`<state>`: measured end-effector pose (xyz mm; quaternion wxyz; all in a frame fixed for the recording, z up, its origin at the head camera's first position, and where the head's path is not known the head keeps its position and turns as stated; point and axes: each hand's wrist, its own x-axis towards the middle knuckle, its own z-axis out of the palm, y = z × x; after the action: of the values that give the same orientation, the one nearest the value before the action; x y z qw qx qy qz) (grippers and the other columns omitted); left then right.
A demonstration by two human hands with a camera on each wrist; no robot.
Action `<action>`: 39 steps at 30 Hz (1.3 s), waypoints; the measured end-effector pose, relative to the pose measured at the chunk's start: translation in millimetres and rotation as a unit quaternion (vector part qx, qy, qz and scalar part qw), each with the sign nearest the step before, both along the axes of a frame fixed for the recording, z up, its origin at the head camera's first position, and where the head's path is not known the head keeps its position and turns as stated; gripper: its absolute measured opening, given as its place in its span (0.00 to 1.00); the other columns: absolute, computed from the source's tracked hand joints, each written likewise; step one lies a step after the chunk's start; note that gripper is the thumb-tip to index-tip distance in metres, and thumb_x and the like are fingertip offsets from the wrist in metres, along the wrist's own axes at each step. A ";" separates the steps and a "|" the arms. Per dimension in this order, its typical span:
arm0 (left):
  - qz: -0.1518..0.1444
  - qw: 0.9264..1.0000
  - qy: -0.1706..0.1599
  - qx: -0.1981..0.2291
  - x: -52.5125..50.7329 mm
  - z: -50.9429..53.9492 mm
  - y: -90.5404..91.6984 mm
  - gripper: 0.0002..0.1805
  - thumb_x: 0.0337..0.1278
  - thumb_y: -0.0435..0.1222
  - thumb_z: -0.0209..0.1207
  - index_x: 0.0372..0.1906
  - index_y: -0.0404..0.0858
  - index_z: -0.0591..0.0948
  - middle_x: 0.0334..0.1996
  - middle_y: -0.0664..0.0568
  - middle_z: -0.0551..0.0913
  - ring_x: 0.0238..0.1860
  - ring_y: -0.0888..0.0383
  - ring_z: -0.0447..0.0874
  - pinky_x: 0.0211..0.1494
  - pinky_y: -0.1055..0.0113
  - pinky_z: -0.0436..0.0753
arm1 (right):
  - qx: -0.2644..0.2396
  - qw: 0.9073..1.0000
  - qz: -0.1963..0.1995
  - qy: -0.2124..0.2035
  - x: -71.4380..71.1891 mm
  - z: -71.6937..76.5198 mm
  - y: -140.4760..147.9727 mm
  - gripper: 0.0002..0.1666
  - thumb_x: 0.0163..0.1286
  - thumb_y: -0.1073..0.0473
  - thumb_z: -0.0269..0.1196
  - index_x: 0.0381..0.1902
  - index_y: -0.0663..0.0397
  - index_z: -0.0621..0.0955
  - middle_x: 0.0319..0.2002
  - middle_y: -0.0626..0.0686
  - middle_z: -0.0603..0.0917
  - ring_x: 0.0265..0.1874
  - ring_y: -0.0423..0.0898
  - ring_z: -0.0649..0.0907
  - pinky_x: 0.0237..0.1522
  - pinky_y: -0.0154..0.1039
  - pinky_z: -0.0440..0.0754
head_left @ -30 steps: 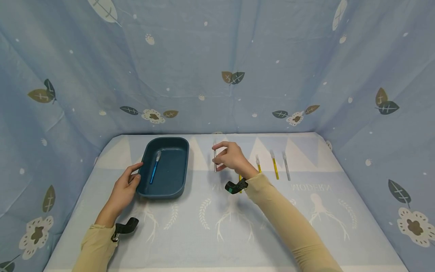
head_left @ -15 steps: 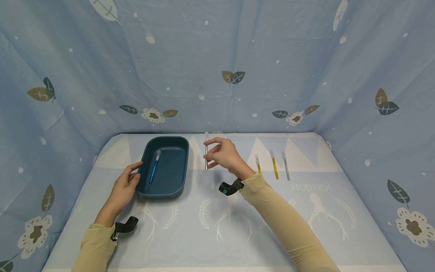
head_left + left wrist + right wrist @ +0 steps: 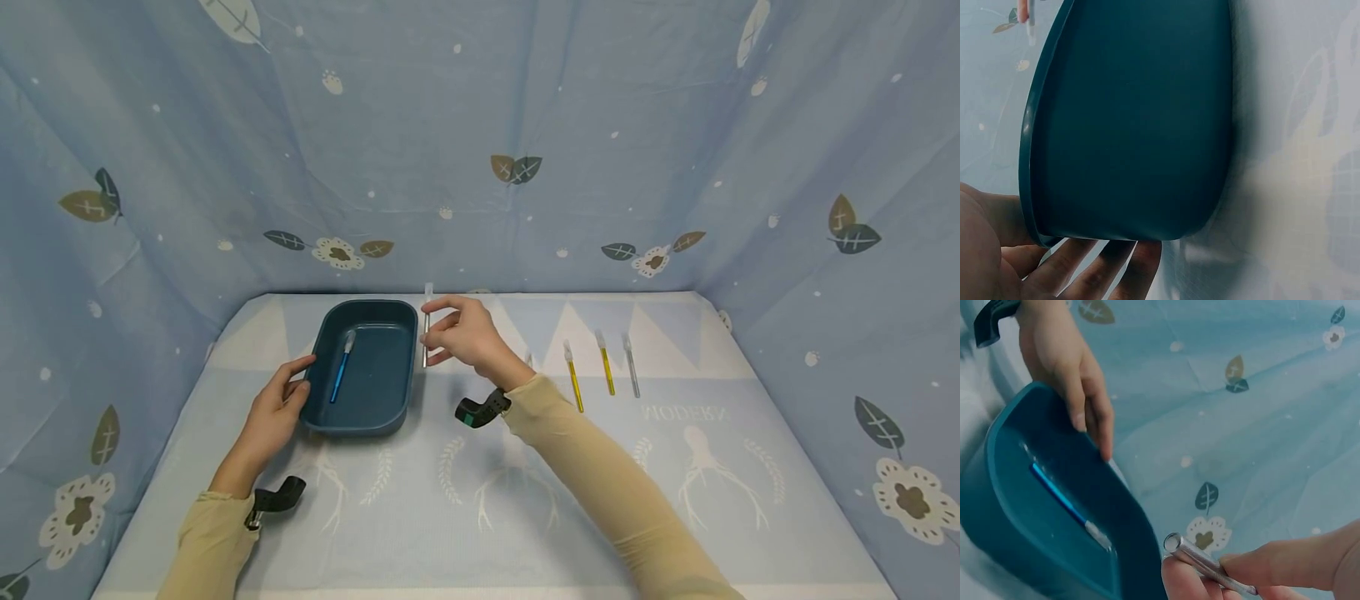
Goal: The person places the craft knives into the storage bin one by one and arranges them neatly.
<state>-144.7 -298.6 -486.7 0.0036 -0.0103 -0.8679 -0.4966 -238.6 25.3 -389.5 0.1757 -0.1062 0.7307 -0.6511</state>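
My right hand pinches a silver craft knife between thumb and fingers. It holds the knife roughly upright, clear cap uppermost, beside the right wall of a dark teal tray. In the right wrist view the knife's round metal butt faces the camera. My left hand touches the tray's left side, fingers against the outer wall and thumb near the rim, as the left wrist view also shows. Inside the tray lies a blue craft knife with a clear cap.
Right of my right forearm lie a yellow craft knife, another yellow knife and a silver knife. One more clear cap shows behind my wrist, its handle hidden. A patterned blue curtain encloses the table.
My right hand has carried the silver craft knife leftward to the tray's right edge, slightly farther back. My left hand and the tray have hardly moved.
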 end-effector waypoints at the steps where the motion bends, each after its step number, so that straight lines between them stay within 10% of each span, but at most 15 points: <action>1: 0.000 1.000 -0.001 0.001 -0.1 -0.2 -0.1 0.29 0.93 0.35 0.43 0.88 0.36 0.57 0.84 0.30 0.59 0.77 0.29 0.66 0.73 0.28 0.66 | -0.004 1.000 0.001 -0.003 -0.2 0.4 -2.5 0.28 0.72 0.76 0.69 0.68 0.59 0.82 0.41 0.63 0.87 0.40 0.64 0.92 0.37 0.50 0.92; 39: -0.002 1.000 0.001 0.001 -3.6 0.6 -1.1 0.29 0.93 0.36 0.44 0.88 0.36 0.58 0.81 0.27 0.63 0.76 0.29 0.67 0.72 0.28 0.67 | -0.061 0.998 -0.013 -0.030 -15.5 -25.4 -73.6 0.29 0.72 0.79 0.69 0.68 0.62 0.81 0.37 0.61 0.88 0.35 0.56 0.92 0.47 0.62 0.89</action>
<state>-148.4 -299.6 -486.1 0.0040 -0.0122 -0.8674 -0.4974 -254.1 -48.3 -414.9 0.1821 -0.0876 0.6855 -0.6994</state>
